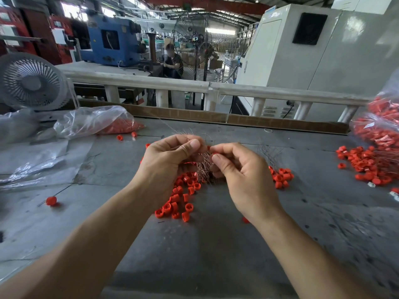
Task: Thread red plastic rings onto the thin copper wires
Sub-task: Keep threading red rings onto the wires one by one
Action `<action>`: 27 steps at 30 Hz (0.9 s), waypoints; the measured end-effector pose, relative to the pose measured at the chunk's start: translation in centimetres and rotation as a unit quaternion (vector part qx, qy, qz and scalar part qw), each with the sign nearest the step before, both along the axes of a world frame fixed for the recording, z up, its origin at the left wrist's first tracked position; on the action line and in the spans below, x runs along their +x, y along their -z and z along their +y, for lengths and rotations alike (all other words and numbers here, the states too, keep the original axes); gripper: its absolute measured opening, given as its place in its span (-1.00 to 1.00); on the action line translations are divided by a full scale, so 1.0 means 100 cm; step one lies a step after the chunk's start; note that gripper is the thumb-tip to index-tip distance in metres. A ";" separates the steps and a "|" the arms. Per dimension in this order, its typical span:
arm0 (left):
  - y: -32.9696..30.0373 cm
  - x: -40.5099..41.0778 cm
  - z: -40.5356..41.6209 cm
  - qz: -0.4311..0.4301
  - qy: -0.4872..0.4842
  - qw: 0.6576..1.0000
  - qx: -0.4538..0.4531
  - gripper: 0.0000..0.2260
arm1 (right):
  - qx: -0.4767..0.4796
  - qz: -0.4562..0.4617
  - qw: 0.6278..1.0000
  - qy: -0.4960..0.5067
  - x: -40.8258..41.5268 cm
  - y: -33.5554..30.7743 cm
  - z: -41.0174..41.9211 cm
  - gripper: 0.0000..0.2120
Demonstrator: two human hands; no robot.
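Nearest, the left hand (172,160) pinches a bundle of copper wires (204,169) above the loose rings (180,197), while at its three o'clock the right hand (235,169) pinches one red ring (212,150); steadying a single wire tip should help threading.

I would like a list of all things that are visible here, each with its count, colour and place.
wires: one bundle, copper, held between both hands above the table centre
loose rings: many, red, heap under the hands
ring pile: many, red, table right
lone ring: one, red, table left
bags of rings: two, clear, far left and far right
desk fan: one, grey, far left
table: one, grey
cabinet: one, white, behind the rail
left hand: grips the wires
right hand: pinches at the wire tips; a ring there is barely visible
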State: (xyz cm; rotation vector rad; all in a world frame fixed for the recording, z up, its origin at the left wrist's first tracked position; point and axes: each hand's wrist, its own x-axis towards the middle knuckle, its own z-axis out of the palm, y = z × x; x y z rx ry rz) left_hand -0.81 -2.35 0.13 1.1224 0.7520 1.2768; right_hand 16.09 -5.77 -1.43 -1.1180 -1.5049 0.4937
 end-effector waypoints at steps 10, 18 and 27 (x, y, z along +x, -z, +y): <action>0.001 -0.001 0.000 0.034 -0.095 0.995 0.012 -0.95 | -0.032 -0.008 0.999 -0.009 0.000 0.003 0.002 -0.88; 0.001 -0.006 0.004 0.030 -0.127 0.991 -0.008 -0.95 | -0.041 -0.020 0.999 0.001 0.002 0.003 0.001 -0.88; 0.001 -0.007 0.006 0.042 -0.107 0.993 -0.004 -0.94 | -0.013 -0.058 0.998 0.036 0.007 0.001 0.003 -0.84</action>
